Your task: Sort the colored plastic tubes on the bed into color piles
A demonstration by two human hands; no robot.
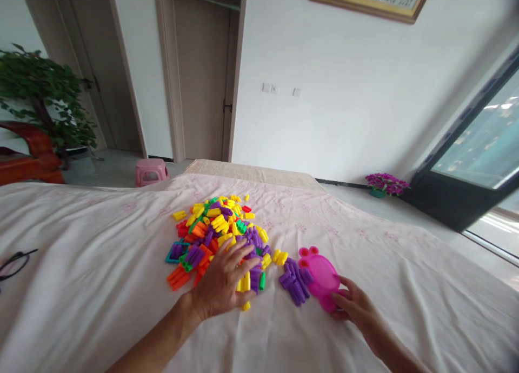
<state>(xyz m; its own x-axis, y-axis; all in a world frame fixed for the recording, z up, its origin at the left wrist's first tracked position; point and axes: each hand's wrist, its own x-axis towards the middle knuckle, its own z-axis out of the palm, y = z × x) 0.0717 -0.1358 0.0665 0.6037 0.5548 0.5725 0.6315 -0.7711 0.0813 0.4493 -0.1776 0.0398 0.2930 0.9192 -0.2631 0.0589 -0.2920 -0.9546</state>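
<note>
A heap of plastic building blocks (221,224) in yellow, purple, orange, green and red lies on the bed-like covered surface. Over its near right side is my left hand (227,275), palm down with fingers spread and slightly bent. Its fingertips are at purple and yellow blocks; I cannot tell how firmly they touch. My right hand (351,302) grips the lower end of a pink animal-shaped plastic piece (324,273), thumb and fingers around its edge. Between the hands sits a small group of purple blocks (295,281), partly against the pink piece, with yellow blocks (280,257) just behind.
A pale flowered sheet (348,335) with wrinkles covers the surface. Black-framed glasses (16,262) rest at the left edge. Beyond stand a pink stool (151,171), a leafy plant (40,97), a wooden chair (32,154) and magenta flowers (386,184) by a glass door.
</note>
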